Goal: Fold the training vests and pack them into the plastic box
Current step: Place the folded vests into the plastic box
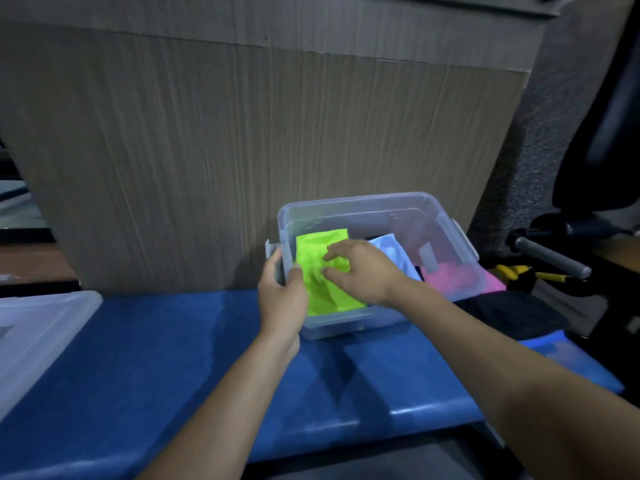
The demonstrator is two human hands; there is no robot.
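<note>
Resting on a blue padded bench point(207, 341) before a wood-grain panel point(242, 150), clear plastic box point(363, 206), left hand point(282, 299) gripping its rim, right hand point(360, 270) flat, fingers relaxed, on the green vest point(318, 251)

The clear plastic box point(363, 209) stands right of the frame's centre. Inside it lie my folded green vest point(322, 292), a light blue vest point(391, 251) and a pink vest point(450, 278).

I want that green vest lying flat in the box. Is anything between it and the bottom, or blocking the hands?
Nothing blocks the hands: the right hand rests on the green vest, and the left hand grips the plastic box at its left wall. What lies beneath the vest is hidden. A light blue vest sits beside it.
</note>
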